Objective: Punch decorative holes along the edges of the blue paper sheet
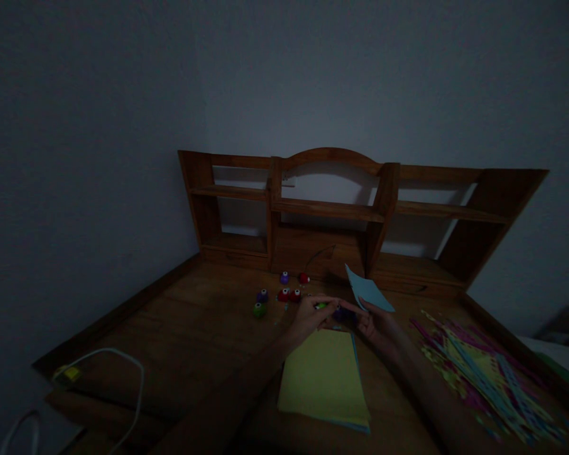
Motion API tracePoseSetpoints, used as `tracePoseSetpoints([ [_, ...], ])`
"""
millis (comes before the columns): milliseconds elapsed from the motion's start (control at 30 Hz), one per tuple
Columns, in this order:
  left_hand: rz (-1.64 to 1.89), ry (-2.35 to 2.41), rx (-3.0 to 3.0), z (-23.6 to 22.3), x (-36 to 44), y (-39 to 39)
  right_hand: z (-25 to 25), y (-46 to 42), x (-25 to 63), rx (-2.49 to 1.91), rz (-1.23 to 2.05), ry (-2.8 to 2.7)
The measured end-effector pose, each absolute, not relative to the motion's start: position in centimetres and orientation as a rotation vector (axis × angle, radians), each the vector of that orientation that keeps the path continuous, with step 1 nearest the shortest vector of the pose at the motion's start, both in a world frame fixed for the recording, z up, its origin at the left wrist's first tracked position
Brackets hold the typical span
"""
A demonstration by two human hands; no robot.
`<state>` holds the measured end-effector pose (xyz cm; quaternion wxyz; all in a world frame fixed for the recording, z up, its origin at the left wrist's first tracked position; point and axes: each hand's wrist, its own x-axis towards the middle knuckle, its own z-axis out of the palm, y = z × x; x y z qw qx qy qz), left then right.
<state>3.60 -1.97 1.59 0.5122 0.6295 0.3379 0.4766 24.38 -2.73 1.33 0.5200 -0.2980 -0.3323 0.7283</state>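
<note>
Above a stack of yellow sheets point(325, 376) with blue edges, my two hands meet at the fingertips. My right hand point(379, 325) grips a light blue sheet of paper point(367, 292), which tilts up and away from the desk. Its index finger stretches toward my left hand point(312, 314), whose fingers are pinched together against that fingertip. Whatever my left hand may hold is too small and dark to make out. Just beyond the hands stand small round figures with white eyes, among them a green one point(259, 310), a red one point(294, 295) and a purple one point(262, 295).
A wooden shelf unit point(327, 205) runs along the back of the wooden desk point(194, 316). Many coloured paper strips point(478, 370) lie heaped at the right. A white cable point(141, 373) loops at the left front edge near a yellow object point(72, 374). The room is dim.
</note>
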Motion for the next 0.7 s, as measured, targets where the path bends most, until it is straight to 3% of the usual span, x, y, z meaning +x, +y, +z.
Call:
tracePoseSetpoints([
  [200, 1.23, 0.714, 1.76, 4.5, 3.1, -3.3, 2.7, -3.5, 24.5, -0.629, 1.928, -0.683],
  [433, 1.295, 0.676, 2.086, 8.6, 1.6, -5.5, 5.7, -6.3, 22.8, -0.592, 1.841, -0.722],
  [700, 1.374, 0.647, 2.195, 9.1, 1.2, -5.9, 6.0, -7.1, 22.6, -0.525, 1.875, -0.735],
])
